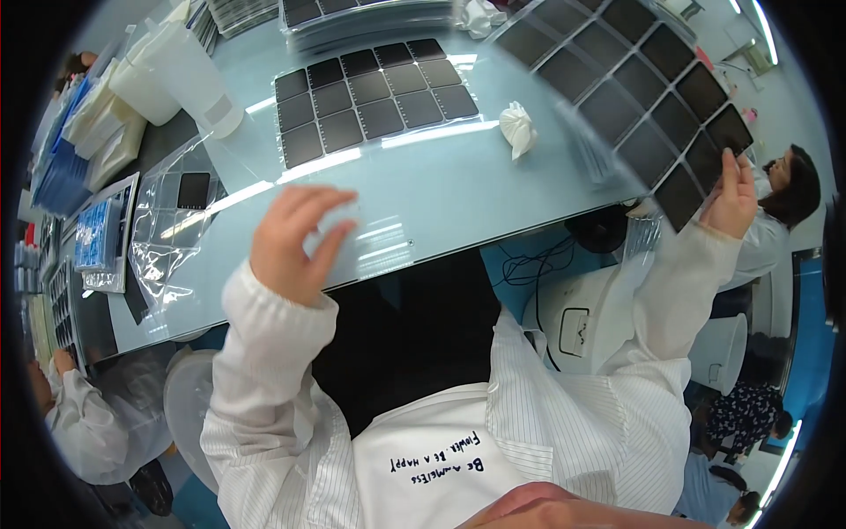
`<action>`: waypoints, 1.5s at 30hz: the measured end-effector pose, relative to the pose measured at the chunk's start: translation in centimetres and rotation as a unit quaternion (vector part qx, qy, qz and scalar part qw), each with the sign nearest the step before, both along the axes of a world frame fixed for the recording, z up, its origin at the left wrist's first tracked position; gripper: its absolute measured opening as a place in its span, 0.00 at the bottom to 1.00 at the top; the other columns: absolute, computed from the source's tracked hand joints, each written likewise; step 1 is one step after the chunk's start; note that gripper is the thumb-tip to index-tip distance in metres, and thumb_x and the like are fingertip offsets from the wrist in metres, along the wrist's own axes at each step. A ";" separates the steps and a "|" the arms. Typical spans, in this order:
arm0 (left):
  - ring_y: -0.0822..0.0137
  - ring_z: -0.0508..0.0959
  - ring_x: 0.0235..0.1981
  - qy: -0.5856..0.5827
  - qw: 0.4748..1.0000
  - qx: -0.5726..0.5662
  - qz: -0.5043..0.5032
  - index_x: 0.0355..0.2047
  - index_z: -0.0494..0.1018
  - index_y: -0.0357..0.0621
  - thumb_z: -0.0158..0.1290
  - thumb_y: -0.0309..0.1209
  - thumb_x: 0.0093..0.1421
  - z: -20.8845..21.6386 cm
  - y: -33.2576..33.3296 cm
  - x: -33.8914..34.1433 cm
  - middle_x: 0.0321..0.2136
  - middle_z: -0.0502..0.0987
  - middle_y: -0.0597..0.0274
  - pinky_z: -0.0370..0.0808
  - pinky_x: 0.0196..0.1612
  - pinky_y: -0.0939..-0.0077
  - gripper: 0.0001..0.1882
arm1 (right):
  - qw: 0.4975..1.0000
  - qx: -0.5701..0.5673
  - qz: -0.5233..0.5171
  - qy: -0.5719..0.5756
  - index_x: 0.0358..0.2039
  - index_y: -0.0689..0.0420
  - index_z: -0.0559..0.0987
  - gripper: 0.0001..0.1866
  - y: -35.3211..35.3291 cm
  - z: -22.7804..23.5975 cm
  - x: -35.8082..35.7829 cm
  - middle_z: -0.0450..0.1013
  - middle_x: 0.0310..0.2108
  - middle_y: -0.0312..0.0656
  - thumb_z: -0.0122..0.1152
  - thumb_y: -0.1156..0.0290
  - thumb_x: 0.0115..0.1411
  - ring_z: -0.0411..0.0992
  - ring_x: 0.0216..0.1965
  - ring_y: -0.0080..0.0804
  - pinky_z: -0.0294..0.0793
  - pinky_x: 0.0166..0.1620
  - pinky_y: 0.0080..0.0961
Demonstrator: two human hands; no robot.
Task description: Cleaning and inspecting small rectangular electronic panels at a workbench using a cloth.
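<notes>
The right fingers (730, 175) hold a tilted sheet of dark squares (631, 84).

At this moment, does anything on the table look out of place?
A crumpled white wad, perhaps tissue, lies on the table, right of the flat sheet of dark squares; it looks like litter beside such neat rows. At left, a wrinkled clear plastic sheet oddly shows just one dark square.

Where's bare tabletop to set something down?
Widest: tabletop between the flat dark-squared sheet and the near edge, from the left hand rightward to below the crumpled tissue. Smaller: between the white jug and that sheet. Crowded: left end, with clear plastic sheet; back, with stacked sheets. Behind the raised sheet: partly hidden.
</notes>
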State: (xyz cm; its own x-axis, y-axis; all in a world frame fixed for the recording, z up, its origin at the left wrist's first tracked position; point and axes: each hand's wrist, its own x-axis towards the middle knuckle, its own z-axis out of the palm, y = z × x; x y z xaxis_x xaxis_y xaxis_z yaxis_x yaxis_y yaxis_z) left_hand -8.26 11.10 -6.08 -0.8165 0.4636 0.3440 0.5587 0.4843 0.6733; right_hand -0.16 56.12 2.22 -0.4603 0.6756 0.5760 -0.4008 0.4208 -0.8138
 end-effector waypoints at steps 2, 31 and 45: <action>0.56 0.73 0.41 0.160 0.982 -0.100 0.026 0.39 0.74 0.43 0.56 0.24 0.49 -1.1 -0.7 -2.7 0.39 0.75 0.59 0.72 0.43 0.68 0.14 | 0.999 -0.014 0.034 -0.001 0.37 0.58 0.75 0.08 3.6 0.2 -0.2 0.71 0.24 0.27 0.59 0.75 0.56 0.59 0.18 0.10 0.55 0.22 0.09; 0.64 0.76 0.37 0.226 0.924 -0.285 0.117 0.33 0.75 0.43 0.51 0.22 0.48 -3.6 -1.0 -6.6 0.32 0.76 0.63 0.75 0.38 0.74 0.10 | 0.992 -0.024 -0.084 -0.088 0.55 0.63 0.56 0.34 4.2 -0.9 -1.4 0.69 0.20 0.40 0.62 0.60 0.56 0.59 0.09 0.17 0.51 0.12 0.13; 0.67 0.77 0.34 0.193 0.925 -0.324 0.036 0.26 0.73 0.44 0.53 0.25 0.50 -2.8 -2.1 -7.2 0.27 0.73 0.66 0.76 0.34 0.74 0.01 | 0.970 0.191 0.118 -0.096 0.55 0.61 0.62 0.23 -12.7 -4.2 1.1 0.72 0.23 0.38 0.53 0.66 0.61 0.63 0.14 0.14 0.60 0.18 0.08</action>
